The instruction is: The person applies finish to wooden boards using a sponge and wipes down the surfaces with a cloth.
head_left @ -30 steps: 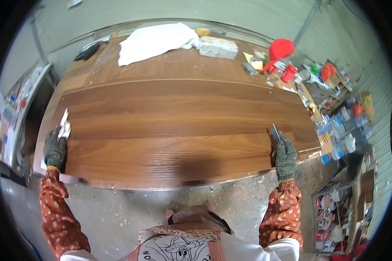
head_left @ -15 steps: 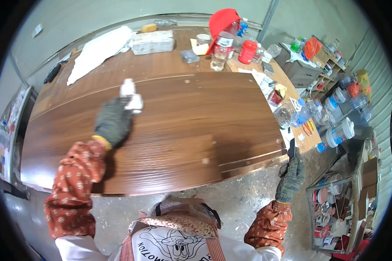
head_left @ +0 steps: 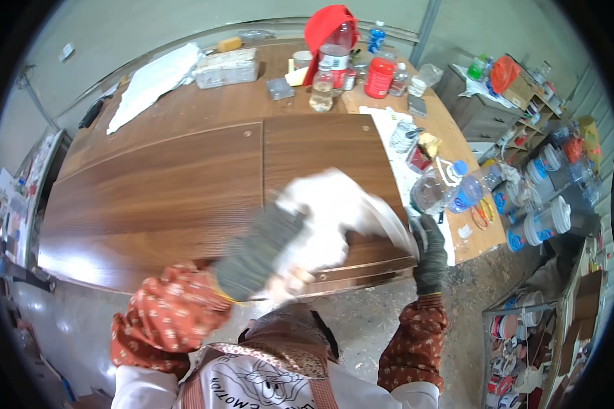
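At the right end of the board (head_left: 150, 184), white cloth (head_left: 324, 218) now spread wide over the narrower panel (head_left: 320, 140), no longer a small bunch out over the left half; left hand (head_left: 259, 249) brought across with it, so the handling now centred here, near the front edge. Left fingers closed on the cloth, by the look of it, though smeared by motion. Right hand (head_left: 431, 262) beside the panel's front right corner, just by the cloth's trailing end, fingers bent; dark tool, plain in it half a second ago, now hard to make out, grip impossible to tell. Board and panel dark brown, wood-grained, glossy towards the left, with a straight seam (head_left: 262, 160) between. Cloth limp, softly folded. Gloves (head_left: 245, 266) of grey-green knit; sleeves (head_left: 174, 300) orange-red, gathered, dotted with pale flowers. To the right, on a paler, matt tabletop (head_left: 467, 249), clear rounded jug (head_left: 433, 191) and slim yellow-orange pliers (head_left: 483, 213); farther back, squat red jar (head_left: 380, 78).
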The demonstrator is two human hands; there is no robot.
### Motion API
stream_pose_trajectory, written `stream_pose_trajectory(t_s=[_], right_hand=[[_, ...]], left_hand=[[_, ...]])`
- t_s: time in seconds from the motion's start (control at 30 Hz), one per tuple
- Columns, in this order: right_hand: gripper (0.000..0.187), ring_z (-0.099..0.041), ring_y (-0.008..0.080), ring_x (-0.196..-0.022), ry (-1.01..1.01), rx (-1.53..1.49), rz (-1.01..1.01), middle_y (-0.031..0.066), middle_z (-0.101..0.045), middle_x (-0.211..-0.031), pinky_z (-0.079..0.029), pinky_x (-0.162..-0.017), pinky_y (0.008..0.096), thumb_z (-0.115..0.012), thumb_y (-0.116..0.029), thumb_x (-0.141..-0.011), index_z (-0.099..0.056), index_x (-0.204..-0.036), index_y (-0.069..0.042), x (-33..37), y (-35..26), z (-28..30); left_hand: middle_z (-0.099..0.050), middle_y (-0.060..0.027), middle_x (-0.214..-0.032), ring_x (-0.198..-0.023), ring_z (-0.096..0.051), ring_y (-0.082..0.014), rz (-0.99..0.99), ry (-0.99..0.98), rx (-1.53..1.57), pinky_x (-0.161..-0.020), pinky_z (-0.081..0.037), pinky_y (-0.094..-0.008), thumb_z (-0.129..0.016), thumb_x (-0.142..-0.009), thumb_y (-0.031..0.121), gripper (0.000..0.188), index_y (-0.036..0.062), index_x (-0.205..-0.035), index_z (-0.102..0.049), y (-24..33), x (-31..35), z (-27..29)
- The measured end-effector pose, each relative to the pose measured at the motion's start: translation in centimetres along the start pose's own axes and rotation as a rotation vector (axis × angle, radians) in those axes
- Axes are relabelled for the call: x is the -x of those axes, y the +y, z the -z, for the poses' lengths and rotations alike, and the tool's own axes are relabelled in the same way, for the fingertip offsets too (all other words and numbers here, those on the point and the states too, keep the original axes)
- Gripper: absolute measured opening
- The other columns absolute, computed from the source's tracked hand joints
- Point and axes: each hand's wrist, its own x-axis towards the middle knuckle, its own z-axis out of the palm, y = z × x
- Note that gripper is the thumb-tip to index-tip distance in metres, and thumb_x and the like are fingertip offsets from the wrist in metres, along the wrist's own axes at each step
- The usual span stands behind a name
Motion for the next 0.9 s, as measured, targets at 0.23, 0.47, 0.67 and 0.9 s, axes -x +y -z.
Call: stream_pose_trajectory(t_s=[0.23,0.47,0.67,0.9], right_hand=[[0.032,-0.057,0.0189,-0.108,0.200,-0.238,-0.187,0.0152,-0.061,-0.119,-0.044,-0.092,0.0314,-0.056,-0.010,-0.091,-0.056,-0.120,0.003,-2.5,0.7,1.7],[0.044,-0.051,0.0199,-0.116,0.750,-0.249,-0.075,0.0142,-0.053,-0.128,-0.039,-0.099,0.0322,-0.056,-0.010,-0.091,-0.044,-0.132,0.001,-8.6,0.9,3.5],[0.053,-0.055,0.0172,-0.106,-0.045,1.259,0.497,0.0102,-0.056,-0.121,-0.045,-0.091,0.0323,-0.064,-0.011,-0.084,-0.043,-0.131,0.001,-18.1,27.0,8.3],[0.034,-0.057,0.0181,-0.100,-0.052,0.972,0.146,0.0071,-0.061,-0.106,-0.043,-0.094,0.0325,-0.067,-0.020,-0.080,-0.055,-0.108,-0.006,-16.7,21.8,1.6]], left_hand=[[-0.061,-0.0101,-0.112,-0.096,-0.061,-0.0191,-0.903,0.872,-0.644,-0.081,-0.051,-0.0327,-0.047,-0.097,0.023,0.035,0.0019,-0.125,-0.049,5.1,15.7,-0.6],[-0.064,-0.0142,-0.106,-0.095,-0.063,-0.0283,-1.082,1.005,-0.296,-0.085,-0.052,-0.0431,-0.049,-0.093,0.024,0.036,0.0017,-0.121,-0.051,1.4,19.9,-0.5],[-0.061,-0.0147,-0.110,-0.098,-0.061,-0.0280,-1.028,0.974,-0.328,-0.087,-0.051,-0.0429,-0.056,-0.087,0.018,0.038,0.0004,-0.121,-0.050,1.7,19.0,0.6],[-0.062,-0.0162,-0.101,-0.091,-0.063,-0.0291,-1.020,0.892,0.104,-0.084,-0.052,-0.0421,-0.056,-0.080,0.002,0.037,-0.0005,-0.116,-0.049,2.4,17.7,-2.8]])
